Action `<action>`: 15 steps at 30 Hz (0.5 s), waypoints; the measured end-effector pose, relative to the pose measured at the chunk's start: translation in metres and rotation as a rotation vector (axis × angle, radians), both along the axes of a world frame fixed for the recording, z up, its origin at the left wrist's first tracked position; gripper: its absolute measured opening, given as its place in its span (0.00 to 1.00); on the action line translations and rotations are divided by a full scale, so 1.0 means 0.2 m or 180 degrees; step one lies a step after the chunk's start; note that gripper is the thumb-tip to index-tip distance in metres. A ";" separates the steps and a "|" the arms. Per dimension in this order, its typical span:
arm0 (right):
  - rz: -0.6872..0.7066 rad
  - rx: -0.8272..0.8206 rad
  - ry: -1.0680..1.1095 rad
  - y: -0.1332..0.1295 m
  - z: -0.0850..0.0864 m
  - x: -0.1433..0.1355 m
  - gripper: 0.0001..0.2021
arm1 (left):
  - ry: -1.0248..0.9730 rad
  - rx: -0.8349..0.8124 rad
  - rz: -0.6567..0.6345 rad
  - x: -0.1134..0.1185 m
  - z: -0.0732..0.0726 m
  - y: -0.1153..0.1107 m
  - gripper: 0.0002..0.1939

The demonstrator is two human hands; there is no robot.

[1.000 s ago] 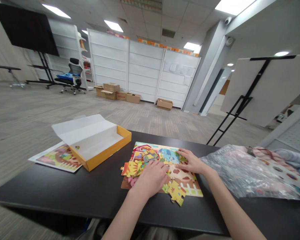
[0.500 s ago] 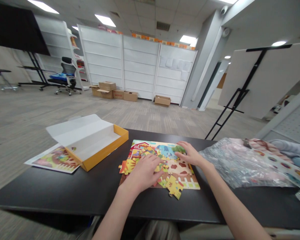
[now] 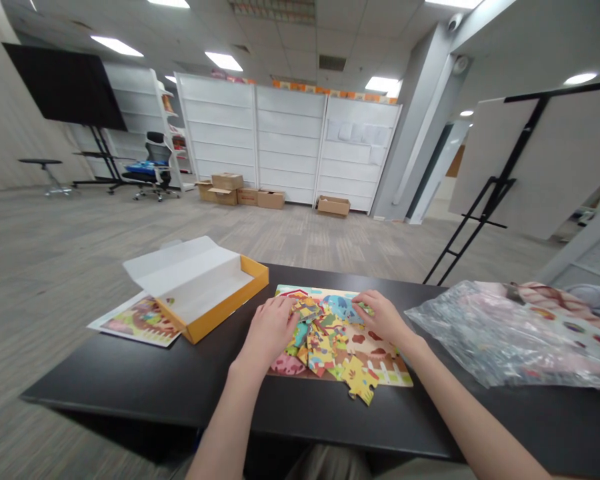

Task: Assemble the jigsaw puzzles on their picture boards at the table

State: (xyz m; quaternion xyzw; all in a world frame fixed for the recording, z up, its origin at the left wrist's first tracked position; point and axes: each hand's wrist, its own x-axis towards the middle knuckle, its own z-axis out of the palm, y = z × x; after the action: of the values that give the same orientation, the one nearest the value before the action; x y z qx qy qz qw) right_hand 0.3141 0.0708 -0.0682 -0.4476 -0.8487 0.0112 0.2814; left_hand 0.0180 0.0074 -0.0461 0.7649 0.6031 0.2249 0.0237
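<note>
Pieces of a glossy, many-coloured jigsaw puzzle (image 3: 321,347) lie heaped and overlapping on the left and middle of a flat rectangular board printed with a farm scene (image 3: 367,338), which rests on the black, smooth-topped surface (image 3: 300,417) right in front of me. One yellow knobbed piece (image 3: 360,381) sits at the heap's near end, reaching past the board's near edge. A pink piece with darker spots (image 3: 287,364) shows at the lower left of the heap.

My left grip (image 3: 273,325) is curved over the left side of the heap, fingertips at its edge; the back of it hides what lies beneath, so I cannot tell whether I have hold of a piece. My right grip (image 3: 383,319) is over the board's far right part, near the printed blue elephant, thumb and forefinger parted by a small gap.

To the left stands an open yellow cardboard box with a white inside (image 3: 230,310), its flap raised, partly covering a white-bordered picture sheet (image 3: 143,323). To the right lies a crumpled clear plastic bag (image 3: 490,347) with pale, soft-looking contents. Beyond, across grey carpet (image 3: 320,243), brown cardboard cartons (image 3: 227,189) sit by tall white shelving (image 3: 285,140).
</note>
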 end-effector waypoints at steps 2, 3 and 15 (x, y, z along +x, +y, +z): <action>0.0101 -0.0088 -0.0034 -0.02 0.01 -0.03 0.11 | -0.0105 -0.0013 -0.0139 0.03 -0.02 0.02 0.16; 0.0157 -0.0110 -0.0052 -0.03 0.01 -0.04 0.11 | -0.0138 -0.0040 -0.0195 0.03 -0.04 0.03 0.17; 0.0557 -0.0081 -0.0145 -0.04 -0.02 -0.09 0.09 | -0.0048 -0.0155 -0.0233 0.03 -0.05 0.05 0.12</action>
State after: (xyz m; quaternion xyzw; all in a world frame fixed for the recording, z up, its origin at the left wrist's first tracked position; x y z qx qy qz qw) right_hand 0.2967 0.0627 -0.0724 -0.3755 -0.8905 0.0364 0.2543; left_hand 0.0239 0.0175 -0.0556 0.7839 0.5798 0.2149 0.0551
